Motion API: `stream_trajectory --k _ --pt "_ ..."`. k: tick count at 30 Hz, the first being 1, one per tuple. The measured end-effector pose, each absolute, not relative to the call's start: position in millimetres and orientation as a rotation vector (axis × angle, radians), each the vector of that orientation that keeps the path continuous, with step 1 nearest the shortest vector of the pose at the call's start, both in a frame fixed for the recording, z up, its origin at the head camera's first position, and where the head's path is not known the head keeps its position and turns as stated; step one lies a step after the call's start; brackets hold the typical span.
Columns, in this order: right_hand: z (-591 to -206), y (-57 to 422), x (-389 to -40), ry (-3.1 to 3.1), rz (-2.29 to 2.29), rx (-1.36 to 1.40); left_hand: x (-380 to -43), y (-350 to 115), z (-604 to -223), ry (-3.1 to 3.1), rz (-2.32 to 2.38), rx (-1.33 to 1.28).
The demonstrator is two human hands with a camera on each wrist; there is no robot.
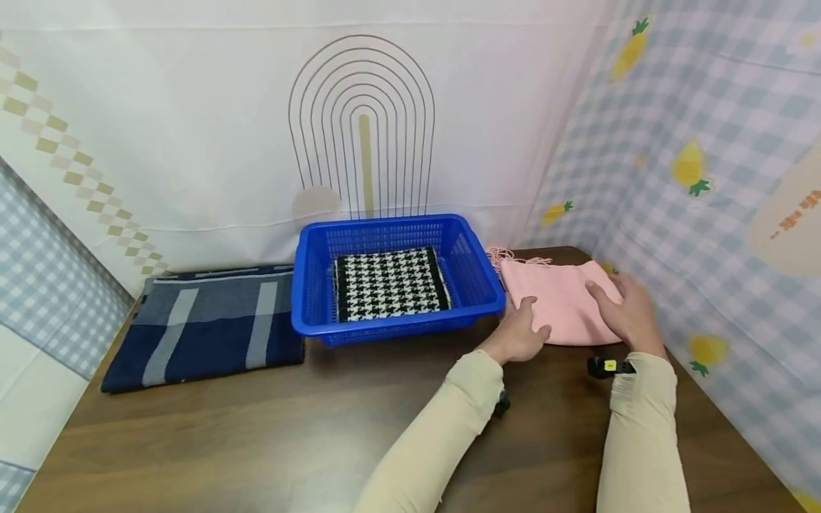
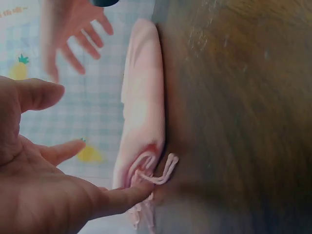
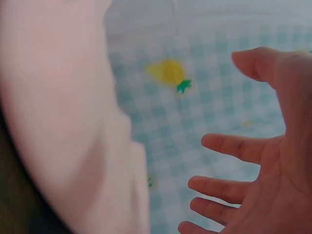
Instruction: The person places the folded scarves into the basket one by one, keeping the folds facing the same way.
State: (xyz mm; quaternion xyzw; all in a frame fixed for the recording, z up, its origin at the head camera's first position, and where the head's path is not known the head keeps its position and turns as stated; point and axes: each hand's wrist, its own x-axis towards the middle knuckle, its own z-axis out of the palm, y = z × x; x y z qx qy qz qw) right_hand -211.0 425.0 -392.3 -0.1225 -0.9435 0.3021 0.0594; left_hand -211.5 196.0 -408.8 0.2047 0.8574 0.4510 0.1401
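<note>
Pink scarf [image 1: 558, 303] was where the action was: folded up on the wood-grain tabletop [image 1: 256, 442], just right of the blue plastic basket [image 1: 385, 329], with its fringe [image 1: 503, 255] poking out on the basket side. Left hand [image 1: 521, 335] was at the scarf's left edge and right hand [image 1: 628, 313] by its right edge, fingers spread and apart on both, so nothing was gripped. Couldn't tell from the left wrist view whether a left fingertip was touching the fringe or just lined up with it; the right palm looked clear of the cloth in its own view.

Progress-wise, as far as I could judge: the black-and-white houndstooth cloth [image 1: 390, 285] was already lying flat inside the basket, so that one looked sorted. The pink scarf was folded but not picked up yet, so I'd have called it the reaching stage. The navy-and-grey plaid blanket [image 1: 205, 331] lay folded left of the basket, well away from both hands, so it looked like it was left over.

Headcount: one basket, three textiles I could see (one in, two out), two bare hands, and two black wrist devices [image 1: 599, 367], one per arm
</note>
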Motion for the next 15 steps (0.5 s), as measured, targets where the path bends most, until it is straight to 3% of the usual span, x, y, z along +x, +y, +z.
stream_trajectory --k 15 --pt "-415.7 454.1 -204.4 -3.2 1.016 -0.44 -207.6 211.1 -424.6 2.586 1.174 0.453"
